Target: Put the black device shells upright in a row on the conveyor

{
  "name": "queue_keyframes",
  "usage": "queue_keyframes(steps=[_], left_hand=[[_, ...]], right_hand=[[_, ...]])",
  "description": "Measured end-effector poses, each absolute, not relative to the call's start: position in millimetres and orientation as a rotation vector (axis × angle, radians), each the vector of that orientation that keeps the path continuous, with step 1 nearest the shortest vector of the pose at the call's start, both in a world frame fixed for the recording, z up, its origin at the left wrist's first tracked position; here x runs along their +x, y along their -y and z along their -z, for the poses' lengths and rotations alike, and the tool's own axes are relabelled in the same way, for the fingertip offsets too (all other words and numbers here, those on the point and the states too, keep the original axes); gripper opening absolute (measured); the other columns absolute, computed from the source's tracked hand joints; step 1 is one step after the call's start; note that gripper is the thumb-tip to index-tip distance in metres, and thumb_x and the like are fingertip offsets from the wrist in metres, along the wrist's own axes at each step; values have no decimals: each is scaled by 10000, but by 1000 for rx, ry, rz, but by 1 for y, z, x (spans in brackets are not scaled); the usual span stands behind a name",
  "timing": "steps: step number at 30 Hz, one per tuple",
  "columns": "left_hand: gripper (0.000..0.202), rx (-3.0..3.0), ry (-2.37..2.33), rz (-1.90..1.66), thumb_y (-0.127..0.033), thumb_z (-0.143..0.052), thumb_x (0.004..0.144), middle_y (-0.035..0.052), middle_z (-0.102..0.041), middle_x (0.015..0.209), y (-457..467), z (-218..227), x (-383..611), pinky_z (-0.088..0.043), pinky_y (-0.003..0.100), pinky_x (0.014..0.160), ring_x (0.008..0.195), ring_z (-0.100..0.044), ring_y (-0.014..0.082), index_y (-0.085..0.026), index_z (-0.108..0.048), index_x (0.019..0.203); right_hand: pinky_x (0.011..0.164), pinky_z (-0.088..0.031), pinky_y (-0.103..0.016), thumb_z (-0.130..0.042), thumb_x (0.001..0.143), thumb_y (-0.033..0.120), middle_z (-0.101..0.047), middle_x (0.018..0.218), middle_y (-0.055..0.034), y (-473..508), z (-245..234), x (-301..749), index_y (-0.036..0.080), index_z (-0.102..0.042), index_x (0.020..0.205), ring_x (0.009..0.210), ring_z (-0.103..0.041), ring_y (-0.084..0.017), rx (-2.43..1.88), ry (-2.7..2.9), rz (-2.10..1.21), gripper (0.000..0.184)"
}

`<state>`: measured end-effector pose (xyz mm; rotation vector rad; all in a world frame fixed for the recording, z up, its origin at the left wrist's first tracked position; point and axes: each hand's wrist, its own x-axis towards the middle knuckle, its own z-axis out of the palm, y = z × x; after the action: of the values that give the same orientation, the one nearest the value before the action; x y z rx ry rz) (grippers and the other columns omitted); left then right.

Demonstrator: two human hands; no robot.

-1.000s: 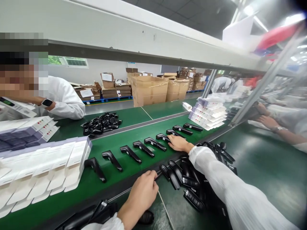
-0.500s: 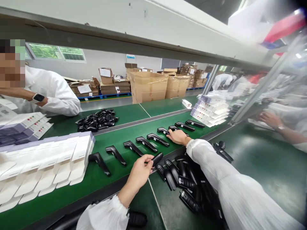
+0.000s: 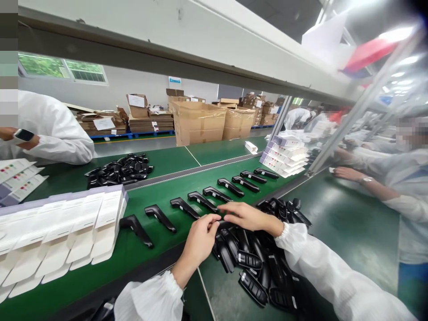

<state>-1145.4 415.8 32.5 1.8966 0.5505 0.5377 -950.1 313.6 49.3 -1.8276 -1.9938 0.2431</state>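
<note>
My left hand [image 3: 199,239] is closed in a pinch on the end of a black handheld device [image 3: 223,226], just at the near edge of the green conveyor belt [image 3: 160,196]. My right hand [image 3: 246,216] lies over the same device from the right, its fingers stretched toward my left fingertips. Under both hands is a heap of the same black devices [image 3: 261,263]. Several more devices [image 3: 202,201] lie in a slanted row along the belt.
White cartons [image 3: 56,236] lie in a row on the belt at left. Beyond them are a second pile of black devices [image 3: 117,169] and a stack of boxes [image 3: 284,156]. One co-worker's sleeve [image 3: 56,129] is at far left, another's arm [image 3: 368,185] at right. Cardboard boxes [image 3: 197,120] stand behind.
My left hand picked a black device out of the pile and raised it to the belt's edge. My right hand drew back from the row on the belt to meet it.
</note>
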Motion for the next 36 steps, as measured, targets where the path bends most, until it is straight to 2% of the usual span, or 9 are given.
queue_keyframes(steps=[4,7,10,13,19,23,26,30,36], left_hand=[[215,1913,-546,-584,-317,-445,917,36,-710,893,-424,-31,-1146,-562,324,768,809,-694,202,-215,-623,981],[218,1971,-559,-618,-315,-435,936,71,-677,1019,-427,-31,-1154,-561,344,796,914,-678,218,-206,-572,1066],[291,2134,-487,-568,-259,-523,897,94,-600,1229,-423,-34,-1175,-516,420,913,1139,-585,278,-224,-567,1182],[357,2546,-304,-222,-143,-526,867,91,-604,1249,-419,-37,-1204,-512,476,898,1177,-545,323,-234,-611,1202],[394,2848,-73,116,-124,-496,907,108,-527,1417,-423,-41,-1226,-487,457,988,1301,-451,318,-196,-589,1283],[353,2795,-102,25,-42,-455,868,109,-637,1241,-426,-36,-1219,-484,454,928,1145,-558,310,-200,-669,1100],[212,2529,-242,-173,-154,-468,905,86,-679,925,-434,-35,-1222,-473,457,868,939,-608,297,-203,-673,882],[212,2277,-412,-314,-316,-418,964,50,-661,906,-450,-39,-1220,-514,383,798,871,-639,246,-222,-598,903],[250,2028,-490,-433,-304,-270,1015,79,-679,1007,-438,-30,-1163,-564,277,726,876,-709,173,-191,-493,1028]], right_hand=[[801,-492,-279,-518,986,400,-724,962,-32,-321,-60,-976,223,-645,1245,840,-654,-174,-1678,2022,-538,339],[704,-486,-245,-573,952,383,-707,841,-1,-325,-60,-973,205,-650,1213,722,-641,-149,-1701,1902,-622,325],[762,-500,-272,-578,927,285,-717,942,-25,-329,-48,-949,194,-669,1120,817,-662,-170,-1899,1700,-397,232],[819,-504,-312,-565,915,223,-712,1045,-54,-333,-29,-919,194,-658,1097,910,-662,-198,-2121,1547,-165,207],[925,-472,-347,-561,921,168,-676,1174,-99,-342,1,-893,188,-614,1199,1053,-625,-232,-2257,1585,-98,284],[1007,-408,-428,-543,934,151,-661,1136,-180,-350,9,-885,104,-618,1184,1114,-579,-302,-2357,1615,-28,265],[1032,-381,-458,-521,952,160,-660,1073,-207,-358,7,-883,74,-652,1075,1101,-575,-321,-2405,1596,2,199],[1042,-369,-505,-511,977,244,-613,1201,-235,-357,-7,-899,80,-628,1159,1209,-507,-353,-2391,1501,54,272],[916,-494,-332,-489,986,435,-678,1158,-64,-337,-22,-969,225,-603,1266,1043,-631,-205,-1823,1487,-371,368]])
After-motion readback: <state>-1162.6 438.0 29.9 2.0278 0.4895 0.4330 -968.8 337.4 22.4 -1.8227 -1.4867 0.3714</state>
